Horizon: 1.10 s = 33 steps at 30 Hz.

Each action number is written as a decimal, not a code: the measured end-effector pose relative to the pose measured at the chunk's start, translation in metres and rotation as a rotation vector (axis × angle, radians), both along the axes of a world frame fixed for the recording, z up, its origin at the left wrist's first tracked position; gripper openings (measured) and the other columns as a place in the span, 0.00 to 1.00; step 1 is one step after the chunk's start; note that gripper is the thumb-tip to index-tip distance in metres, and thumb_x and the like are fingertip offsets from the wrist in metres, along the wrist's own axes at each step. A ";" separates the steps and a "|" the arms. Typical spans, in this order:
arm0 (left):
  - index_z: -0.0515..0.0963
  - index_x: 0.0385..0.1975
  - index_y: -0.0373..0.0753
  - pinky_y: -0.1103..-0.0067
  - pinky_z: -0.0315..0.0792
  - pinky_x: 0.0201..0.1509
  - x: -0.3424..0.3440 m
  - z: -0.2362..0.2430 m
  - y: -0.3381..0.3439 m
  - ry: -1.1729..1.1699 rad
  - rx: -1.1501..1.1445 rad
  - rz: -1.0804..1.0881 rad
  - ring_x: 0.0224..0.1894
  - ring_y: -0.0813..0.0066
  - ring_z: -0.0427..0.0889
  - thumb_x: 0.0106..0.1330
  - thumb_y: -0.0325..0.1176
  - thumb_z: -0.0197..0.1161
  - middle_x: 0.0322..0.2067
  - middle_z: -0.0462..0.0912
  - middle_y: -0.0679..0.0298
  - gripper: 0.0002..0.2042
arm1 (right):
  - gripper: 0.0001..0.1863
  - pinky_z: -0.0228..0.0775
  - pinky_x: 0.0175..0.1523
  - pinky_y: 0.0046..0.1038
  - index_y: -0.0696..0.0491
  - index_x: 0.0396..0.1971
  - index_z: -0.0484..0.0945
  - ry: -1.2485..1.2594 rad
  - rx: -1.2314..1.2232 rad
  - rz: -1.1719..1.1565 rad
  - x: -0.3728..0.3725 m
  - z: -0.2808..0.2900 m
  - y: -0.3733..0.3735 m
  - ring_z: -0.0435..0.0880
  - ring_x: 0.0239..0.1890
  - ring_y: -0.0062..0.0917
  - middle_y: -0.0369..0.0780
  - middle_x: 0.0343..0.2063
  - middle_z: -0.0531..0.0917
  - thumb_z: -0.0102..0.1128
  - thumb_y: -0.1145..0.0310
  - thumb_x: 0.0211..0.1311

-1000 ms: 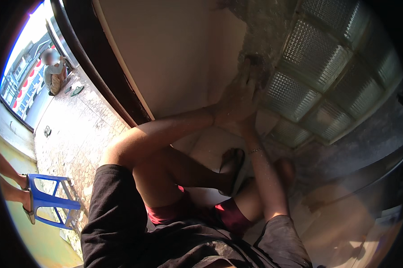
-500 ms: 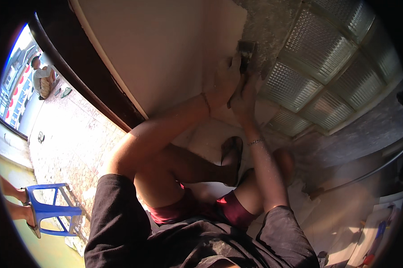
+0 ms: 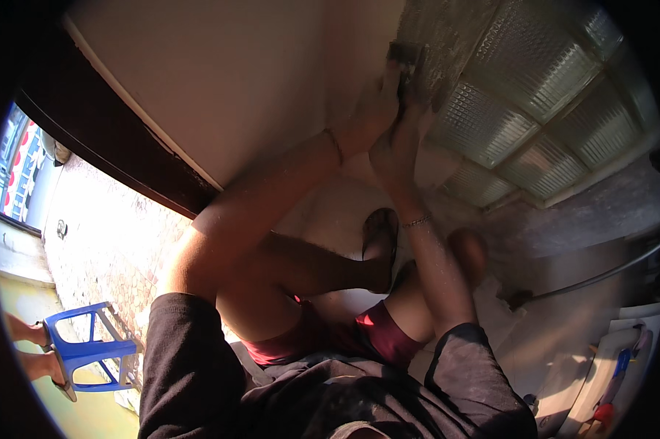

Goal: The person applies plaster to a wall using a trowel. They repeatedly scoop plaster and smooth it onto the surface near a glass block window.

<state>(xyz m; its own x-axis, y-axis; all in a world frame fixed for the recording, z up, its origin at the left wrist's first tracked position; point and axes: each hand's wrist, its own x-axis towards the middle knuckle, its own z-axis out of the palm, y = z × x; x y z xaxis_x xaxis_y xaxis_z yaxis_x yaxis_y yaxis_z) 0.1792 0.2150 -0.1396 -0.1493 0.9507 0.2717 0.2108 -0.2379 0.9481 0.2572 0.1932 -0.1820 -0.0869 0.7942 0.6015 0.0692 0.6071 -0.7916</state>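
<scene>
Left hand (image 3: 374, 111) and right hand (image 3: 396, 151) clamp a flat scraper (image 3: 408, 53) by rough plaster (image 3: 447, 22), one o'clock; ribbed glass (image 3: 524, 58), two.

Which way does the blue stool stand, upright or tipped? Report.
Upright: the stool has its legs toward the floor and another person's feet on top.
</scene>
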 end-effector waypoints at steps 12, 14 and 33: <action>0.74 0.55 0.30 0.64 0.65 0.63 -0.001 0.017 -0.004 0.190 -0.146 0.073 0.57 0.40 0.75 0.75 0.61 0.31 0.49 0.79 0.37 0.37 | 0.29 0.61 0.66 0.34 0.61 0.65 0.59 0.029 0.131 -0.065 -0.009 0.009 -0.007 0.72 0.62 0.41 0.53 0.61 0.70 0.56 0.73 0.67; 0.77 0.48 0.25 0.65 0.69 0.57 -0.001 0.016 -0.005 0.138 -0.087 0.117 0.51 0.42 0.80 0.78 0.54 0.36 0.42 0.81 0.36 0.33 | 0.30 0.62 0.65 0.35 0.61 0.66 0.58 0.019 0.098 -0.048 -0.009 0.009 -0.009 0.72 0.63 0.40 0.53 0.61 0.70 0.56 0.73 0.67; 0.78 0.52 0.28 0.62 0.68 0.60 -0.008 0.020 0.002 0.287 -0.096 0.085 0.54 0.42 0.78 0.76 0.60 0.32 0.44 0.81 0.36 0.37 | 0.28 0.62 0.64 0.36 0.59 0.65 0.60 0.007 0.153 -0.077 -0.011 0.015 -0.010 0.73 0.61 0.41 0.51 0.60 0.72 0.55 0.72 0.68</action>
